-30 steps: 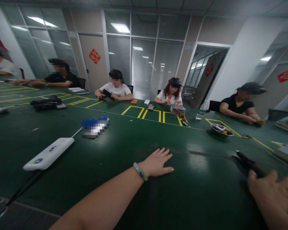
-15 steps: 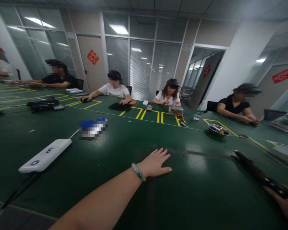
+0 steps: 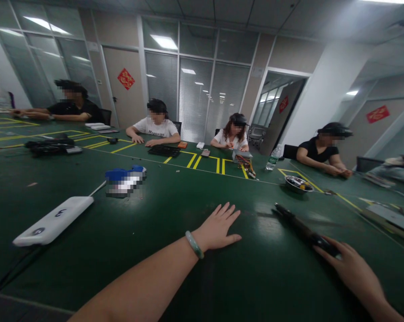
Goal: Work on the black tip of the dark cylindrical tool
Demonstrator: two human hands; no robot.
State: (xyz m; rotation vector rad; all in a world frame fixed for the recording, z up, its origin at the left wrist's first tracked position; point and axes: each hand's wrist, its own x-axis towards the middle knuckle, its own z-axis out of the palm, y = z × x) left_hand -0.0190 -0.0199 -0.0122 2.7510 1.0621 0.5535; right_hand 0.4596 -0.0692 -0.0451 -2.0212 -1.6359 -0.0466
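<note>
My left hand (image 3: 219, 227) lies flat on the green table (image 3: 148, 232), fingers spread, holding nothing; a pale green bangle (image 3: 195, 244) circles its wrist. My right hand (image 3: 349, 268) rests at the lower right with its fingers on the near end of a long black tool (image 3: 300, 228) that lies on the table and points away to the upper left. Whether the fingers wrap round the tool is unclear.
A white power bank (image 3: 52, 221) with a cable lies at left, a blue-and-white object (image 3: 124, 179) behind it. A metal bowl (image 3: 295, 184), a water bottle (image 3: 270, 157) and a wired box (image 3: 241, 156) stand farther off. Several people sit along the far side.
My right hand and the black tool have shifted left, toward the table's middle. My left hand has stayed flat in place. The person in white across the table set down a black keyboard.
</note>
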